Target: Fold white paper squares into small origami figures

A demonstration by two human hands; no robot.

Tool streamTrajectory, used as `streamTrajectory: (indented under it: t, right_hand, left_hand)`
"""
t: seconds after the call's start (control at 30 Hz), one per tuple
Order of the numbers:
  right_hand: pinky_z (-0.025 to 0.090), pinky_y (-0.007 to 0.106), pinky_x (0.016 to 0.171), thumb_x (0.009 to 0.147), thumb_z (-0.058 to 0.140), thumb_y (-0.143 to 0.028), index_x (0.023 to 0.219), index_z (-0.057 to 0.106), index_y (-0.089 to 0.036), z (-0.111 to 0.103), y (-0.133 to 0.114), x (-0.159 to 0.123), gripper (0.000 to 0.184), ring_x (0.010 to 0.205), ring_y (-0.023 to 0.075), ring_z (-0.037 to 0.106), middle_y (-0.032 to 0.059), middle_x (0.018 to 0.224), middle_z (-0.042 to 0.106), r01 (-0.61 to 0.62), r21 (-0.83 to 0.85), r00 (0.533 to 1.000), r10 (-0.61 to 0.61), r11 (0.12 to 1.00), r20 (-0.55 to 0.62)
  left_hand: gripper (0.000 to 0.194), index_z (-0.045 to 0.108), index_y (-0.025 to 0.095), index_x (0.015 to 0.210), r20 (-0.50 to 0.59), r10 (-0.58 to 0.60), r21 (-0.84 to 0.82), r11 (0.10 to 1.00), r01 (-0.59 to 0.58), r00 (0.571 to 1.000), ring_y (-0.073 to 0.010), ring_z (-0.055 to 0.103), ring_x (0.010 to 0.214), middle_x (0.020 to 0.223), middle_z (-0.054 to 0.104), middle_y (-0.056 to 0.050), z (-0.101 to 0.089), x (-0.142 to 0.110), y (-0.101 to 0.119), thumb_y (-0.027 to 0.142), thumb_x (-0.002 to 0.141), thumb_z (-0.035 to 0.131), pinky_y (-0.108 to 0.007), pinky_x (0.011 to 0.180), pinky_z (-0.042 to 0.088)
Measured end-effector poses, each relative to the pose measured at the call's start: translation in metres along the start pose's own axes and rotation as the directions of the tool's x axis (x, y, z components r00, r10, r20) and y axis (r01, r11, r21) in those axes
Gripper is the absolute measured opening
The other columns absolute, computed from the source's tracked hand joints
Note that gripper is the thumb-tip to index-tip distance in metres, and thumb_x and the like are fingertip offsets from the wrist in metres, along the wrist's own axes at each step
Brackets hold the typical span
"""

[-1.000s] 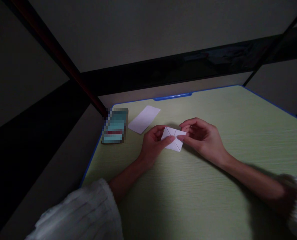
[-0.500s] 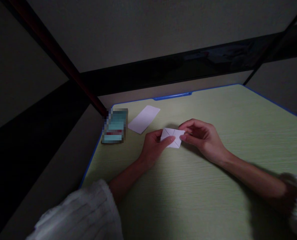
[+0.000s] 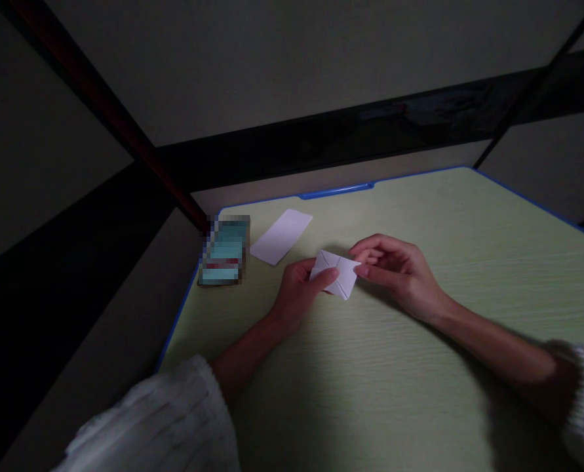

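Observation:
A small piece of folded white paper [image 3: 347, 270] with crossing crease lines is held up over the table between my two hands. My left hand [image 3: 299, 288] grips its left side, thumb pressed flat on top and fingers underneath. At the paper's right corner, the thumb and index finger of my right hand [image 3: 400, 275] come together on the edge; the other fingers curl loosely behind. The paper's underside is hidden.
Behind my left hand a white paper rectangle [image 3: 282, 236] lies on the pale wood-grain table [image 3: 444, 216]. Left of it sits a blurred teal object [image 3: 223, 252]. A blue handle [image 3: 337, 191] is set in the far edge, close to a panelled wall [image 3: 321, 59].
The folded paper has turned a little in my fingers and tilted, its lower corner now pointing toward me. My left hand has shifted slightly left; the right has hardly moved.

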State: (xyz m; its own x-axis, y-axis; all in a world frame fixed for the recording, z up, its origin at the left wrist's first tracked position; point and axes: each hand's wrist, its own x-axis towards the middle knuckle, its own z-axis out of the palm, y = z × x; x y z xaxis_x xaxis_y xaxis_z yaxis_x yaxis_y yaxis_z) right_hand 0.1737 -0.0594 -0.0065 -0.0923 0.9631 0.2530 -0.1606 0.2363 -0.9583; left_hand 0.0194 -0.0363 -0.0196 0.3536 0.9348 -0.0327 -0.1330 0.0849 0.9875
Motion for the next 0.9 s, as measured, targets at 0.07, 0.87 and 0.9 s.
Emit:
streamTrajectory:
  t: [0.07, 0.87, 0.9]
  right_hand:
    - [0.043, 0.021, 0.051, 0.063, 0.065, -0.014, 0.078, 0.061, -0.018, -0.0013, -0.0006, 0.0005, 0.016, 0.054, 0.0083, 0.054, -0.0026, 0.061, 0.061, -0.004, 0.011, 1.0, 0.004, 1.0, 0.002]
    - [0.041, 0.024, 0.057, 0.067, 0.053, -0.004, 0.071, 0.065, -0.018, -0.0061, -0.0035, 0.0021, 0.019, 0.071, 0.0115, 0.053, 0.0049, 0.09, 0.057, 0.149, -0.202, 0.981, -0.119, 0.968, 0.155]
    - [0.041, 0.023, 0.055, 0.066, 0.052, -0.003, 0.07, 0.065, -0.017, -0.0064, -0.0032, 0.0022, 0.02, 0.07, 0.0111, 0.053, 0.0051, 0.091, 0.057, 0.145, -0.215, 0.98, -0.111, 0.966, 0.162]
  left_hand:
    - [0.019, 0.065, 0.011, 0.065, -0.012, -0.011, -0.04, 0.999, 0.01, 1.0, -0.0086, 0.048, 0.051, 0.057, 0.059, -0.001, -0.0003, 0.0003, -0.0009, 0.029, 0.058, 0.067, -0.021, 0.05, 0.038]
    - [0.015, 0.064, 0.013, 0.059, -0.013, 0.001, 0.064, 0.998, 0.0, 1.0, -0.0072, 0.042, 0.045, 0.049, 0.053, 0.003, -0.0009, -0.0005, -0.002, 0.028, 0.057, 0.066, -0.021, 0.047, 0.03]
    - [0.015, 0.063, 0.013, 0.058, -0.011, 0.004, 0.09, 0.996, -0.003, 1.0, -0.0071, 0.041, 0.045, 0.048, 0.052, 0.003, -0.0005, -0.001, -0.0014, 0.028, 0.058, 0.065, -0.021, 0.047, 0.03]
